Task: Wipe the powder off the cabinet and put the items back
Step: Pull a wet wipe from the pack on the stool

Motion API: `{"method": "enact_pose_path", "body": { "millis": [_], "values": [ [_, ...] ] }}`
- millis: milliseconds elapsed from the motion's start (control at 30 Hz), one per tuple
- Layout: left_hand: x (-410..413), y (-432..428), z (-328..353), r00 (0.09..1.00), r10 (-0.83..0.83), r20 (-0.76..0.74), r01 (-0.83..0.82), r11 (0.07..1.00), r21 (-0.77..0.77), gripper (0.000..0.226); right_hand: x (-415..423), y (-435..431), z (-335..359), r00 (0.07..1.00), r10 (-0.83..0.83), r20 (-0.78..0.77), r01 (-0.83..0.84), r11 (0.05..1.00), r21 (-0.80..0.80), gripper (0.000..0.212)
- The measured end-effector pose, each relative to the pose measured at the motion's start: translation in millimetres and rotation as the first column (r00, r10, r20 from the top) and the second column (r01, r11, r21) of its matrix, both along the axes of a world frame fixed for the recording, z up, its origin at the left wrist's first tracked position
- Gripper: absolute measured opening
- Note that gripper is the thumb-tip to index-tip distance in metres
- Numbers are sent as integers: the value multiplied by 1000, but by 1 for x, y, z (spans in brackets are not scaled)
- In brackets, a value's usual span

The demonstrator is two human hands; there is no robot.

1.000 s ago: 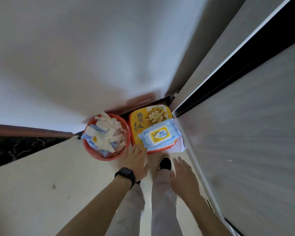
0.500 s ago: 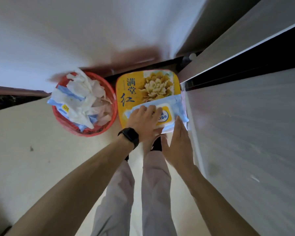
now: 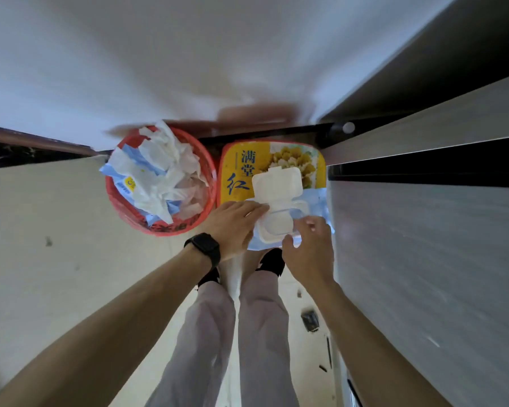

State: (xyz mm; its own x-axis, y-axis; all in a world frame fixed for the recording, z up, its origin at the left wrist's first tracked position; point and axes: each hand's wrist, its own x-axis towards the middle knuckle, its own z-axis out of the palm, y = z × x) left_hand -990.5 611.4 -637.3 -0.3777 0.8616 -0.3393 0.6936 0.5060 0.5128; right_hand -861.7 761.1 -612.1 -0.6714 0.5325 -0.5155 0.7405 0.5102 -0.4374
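Note:
A light-blue pack of wet wipes (image 3: 316, 204) lies on a yellow box with a flower print (image 3: 238, 171) on the floor. Its white plastic flip lid (image 3: 276, 180) stands open, showing the white opening below. My left hand (image 3: 235, 223), with a black watch on the wrist, presses on the pack's left side, fingers at the lid hinge. My right hand (image 3: 309, 248) hovers over the pack's near right corner with thumb and fingers pinched at the opening; whether it holds a wipe I cannot tell.
A red bin (image 3: 200, 221) full of used white wipes and blue wrappers stands left of the yellow box. A grey cabinet front (image 3: 423, 259) runs along the right. White wall behind. My legs and black shoes are below the pack. Small dark bits lie on the floor at right.
Both hands came down onto the wipes pack. The flip lid, shut before, now stands open. My right hand moved from the pack's edge to its opening.

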Motion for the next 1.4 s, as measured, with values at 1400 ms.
{"method": "enact_pose_path", "body": {
  "millis": [1400],
  "values": [
    [38, 13, 0, 958, 285, 11, -277, 938, -206, 52, -31, 31, -8, 772, 616, 158, -618, 785, -37, 3]
  ]
}}
